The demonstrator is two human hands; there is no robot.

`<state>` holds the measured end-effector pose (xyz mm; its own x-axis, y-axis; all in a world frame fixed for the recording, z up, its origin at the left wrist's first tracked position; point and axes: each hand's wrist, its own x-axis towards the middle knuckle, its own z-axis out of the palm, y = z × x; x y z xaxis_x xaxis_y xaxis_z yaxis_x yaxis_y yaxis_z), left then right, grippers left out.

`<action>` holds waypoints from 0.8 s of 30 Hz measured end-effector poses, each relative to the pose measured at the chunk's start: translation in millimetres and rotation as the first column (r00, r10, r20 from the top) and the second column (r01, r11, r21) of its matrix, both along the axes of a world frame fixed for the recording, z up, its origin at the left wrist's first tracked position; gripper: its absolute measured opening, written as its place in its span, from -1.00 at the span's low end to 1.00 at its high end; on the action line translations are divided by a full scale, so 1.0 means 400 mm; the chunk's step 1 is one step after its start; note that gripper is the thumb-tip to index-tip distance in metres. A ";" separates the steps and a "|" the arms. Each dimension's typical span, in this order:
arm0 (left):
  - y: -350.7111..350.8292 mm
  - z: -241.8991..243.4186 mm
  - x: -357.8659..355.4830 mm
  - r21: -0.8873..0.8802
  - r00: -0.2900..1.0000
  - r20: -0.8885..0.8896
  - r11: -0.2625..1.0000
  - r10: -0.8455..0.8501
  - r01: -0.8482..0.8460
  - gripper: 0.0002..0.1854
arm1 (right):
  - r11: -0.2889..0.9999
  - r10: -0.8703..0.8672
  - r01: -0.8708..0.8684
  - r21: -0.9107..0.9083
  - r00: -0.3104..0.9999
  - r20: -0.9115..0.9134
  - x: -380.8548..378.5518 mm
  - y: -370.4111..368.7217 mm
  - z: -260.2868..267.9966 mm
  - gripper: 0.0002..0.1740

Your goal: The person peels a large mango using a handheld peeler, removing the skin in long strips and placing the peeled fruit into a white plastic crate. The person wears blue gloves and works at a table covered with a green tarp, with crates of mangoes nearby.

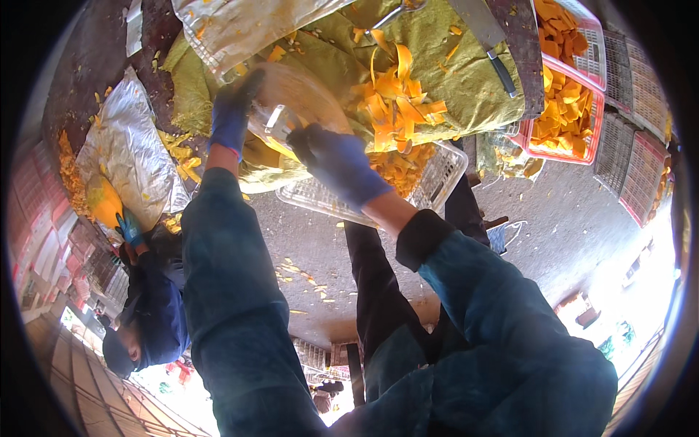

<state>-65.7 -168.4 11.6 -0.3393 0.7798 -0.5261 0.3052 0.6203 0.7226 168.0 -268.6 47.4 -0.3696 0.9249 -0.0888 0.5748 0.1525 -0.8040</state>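
Observation:
My left hand point(235, 109), in a blue and dark work glove, grips the end of a large tan squash or pumpkin point(300, 90). In my right hand point(333, 158), gloved alike, is a peeler point(281, 121) with a wide metal head, held against the squash; a strip of orange peel lies below it. Both hands are somewhat blurred. A heap of orange peelings point(401, 106) lies on the yellow-green cloth point(469, 82) to the right of the squash. Farther right on the cloth rests a cleaver point(483, 33) with a black handle.
Below the table edge stands a pale plastic crate point(448, 175) with orange peelings. Pink crates point(599, 128) of orange pieces stand at right, beside stacked crates point(620, 147). A metal spoon-like utensil point(390, 15) lies at the top. At left a co-worker point(155, 311) holds another squash point(104, 201) near a silvery sack point(131, 147).

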 end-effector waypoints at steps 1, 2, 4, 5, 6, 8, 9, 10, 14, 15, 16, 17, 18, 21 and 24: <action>0.008 -0.005 0.006 0.031 0.979 -0.197 0.997 -0.059 0.066 -0.12 | 0.998 -0.039 0.039 -0.057 0.999 -0.004 -0.029 0.018 0.012 -0.69; 0.017 -0.012 0.014 0.060 0.856 -0.484 0.968 -0.185 0.243 -0.03 | 0.990 -0.102 0.109 -0.091 0.992 0.076 -0.055 0.029 0.023 -0.60; 0.015 -0.026 0.035 0.103 0.897 -0.424 0.978 -0.123 0.183 0.02 | 0.994 -0.076 0.087 -0.062 0.983 0.165 -0.090 0.032 0.035 -0.65; 0.013 -0.031 0.043 0.075 0.894 -0.433 0.984 -0.115 0.163 -0.02 | 0.996 -0.063 0.075 -0.052 0.975 0.212 -0.102 0.028 0.038 -0.67; 0.011 -0.032 0.048 0.096 0.904 -0.420 0.986 -0.086 0.138 -0.04 | 0.997 -0.047 0.060 -0.042 0.965 0.259 -0.108 0.023 0.038 -0.68; 0.006 -0.030 0.053 0.140 0.912 -0.406 0.983 -0.055 0.121 -0.09 | 0.996 0.008 0.020 -0.084 0.949 0.314 -0.109 0.008 0.040 -0.74; 0.005 -0.027 0.054 0.121 0.916 -0.398 0.986 -0.057 0.114 -0.10 | 0.998 0.054 -0.065 0.019 0.932 0.358 -0.107 -0.001 0.039 -0.77; 0.004 -0.023 0.056 0.133 0.915 -0.401 0.987 -0.035 0.096 -0.11 | 0.984 0.127 -0.164 0.072 0.920 0.371 -0.100 -0.014 0.039 -0.81; 0.003 -0.024 0.057 0.183 0.912 -0.409 0.982 0.026 0.054 -0.09 | 0.965 0.181 -0.237 0.116 0.914 0.362 -0.053 -0.104 0.003 -0.82; 0.002 -0.028 0.057 0.157 0.909 -0.416 0.987 0.030 0.039 -0.09 | 0.969 0.229 -0.248 -0.002 0.888 0.398 -0.030 -0.136 -0.015 -0.80; 0.002 -0.035 0.055 0.195 0.917 -0.397 0.980 0.044 0.038 -0.10 | 0.964 0.245 -0.262 -0.035 0.838 0.488 -0.010 -0.173 -0.037 -0.80; 0.003 -0.041 0.051 0.193 0.924 -0.381 0.981 0.038 0.039 -0.10 | 0.960 0.261 -0.272 -0.069 0.776 0.574 0.021 -0.213 -0.059 -0.79; 0.003 -0.048 0.049 0.191 0.930 -0.366 0.981 0.035 0.038 -0.11 | 0.973 0.218 -0.225 -0.045 0.844 0.490 0.073 -0.259 -0.069 -0.79; 0.006 -0.060 0.036 0.205 0.938 -0.346 0.978 0.025 0.050 -0.14 | 0.925 0.288 -0.137 -0.354 0.861 0.420 0.245 -0.385 -0.047 -0.75; 0.024 -0.061 0.022 0.152 0.921 -0.388 0.983 -0.037 0.104 -0.18 | 0.732 0.343 0.128 -0.669 0.779 0.524 0.333 -0.401 0.027 -0.72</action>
